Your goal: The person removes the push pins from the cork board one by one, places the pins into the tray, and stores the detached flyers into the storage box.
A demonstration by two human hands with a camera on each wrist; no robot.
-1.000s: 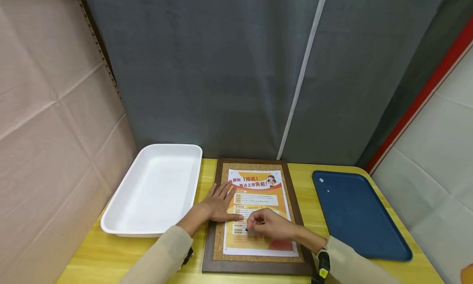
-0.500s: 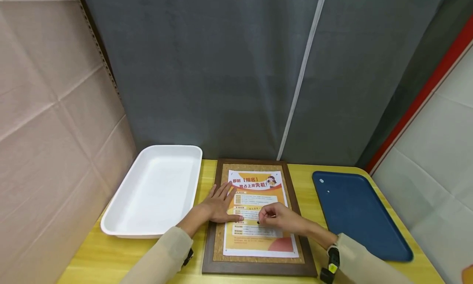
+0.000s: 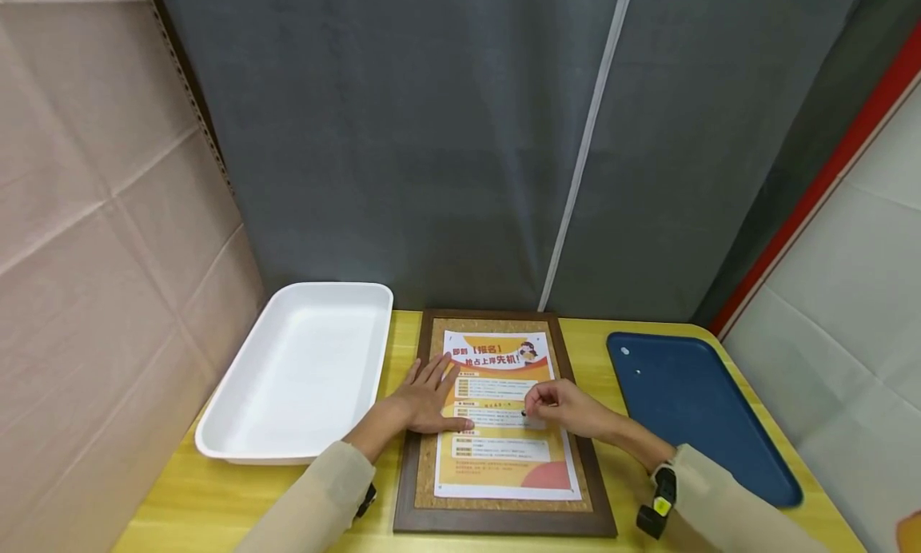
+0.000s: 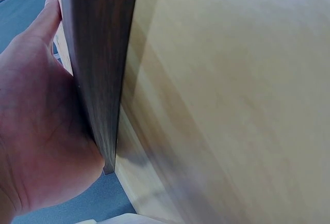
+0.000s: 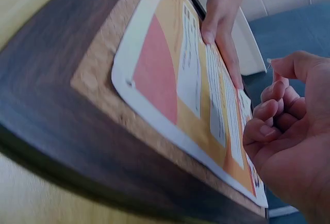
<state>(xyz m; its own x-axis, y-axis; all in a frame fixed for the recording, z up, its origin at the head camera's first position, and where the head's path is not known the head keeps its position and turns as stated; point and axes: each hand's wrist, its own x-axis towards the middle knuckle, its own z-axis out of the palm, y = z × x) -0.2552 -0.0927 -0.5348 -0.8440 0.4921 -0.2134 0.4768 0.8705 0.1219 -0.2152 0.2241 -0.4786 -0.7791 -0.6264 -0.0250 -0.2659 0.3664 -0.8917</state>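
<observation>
A printed orange and white poster (image 3: 496, 473) lies on a cork board (image 3: 496, 506) with a dark brown frame (image 3: 504, 523). My left hand (image 3: 424, 401) rests flat on the poster's left side, fingers spread and thumb pointing right; its heel lies over the frame. Over the poster's right side, my right hand (image 3: 564, 407) pinches a tiny pin (image 5: 269, 63) between thumb and index finger. Its thin point shows in the right wrist view, and the other fingers are curled. A small pin (image 5: 130, 83) sits in the poster's near right corner.
A deep white tray (image 3: 295, 449) stands on the yellow wood-grain table (image 3: 180, 497) left of the board. To the right lies a blue tray (image 3: 712, 425) with a small whitish piece (image 3: 624, 351) near its far left corner. A grey curtain (image 3: 403, 153) hangs behind.
My right hand has moved up and to the right across the poster, still pinching the pin, uncovering the poster's lower part. The left hand has stayed in place.
</observation>
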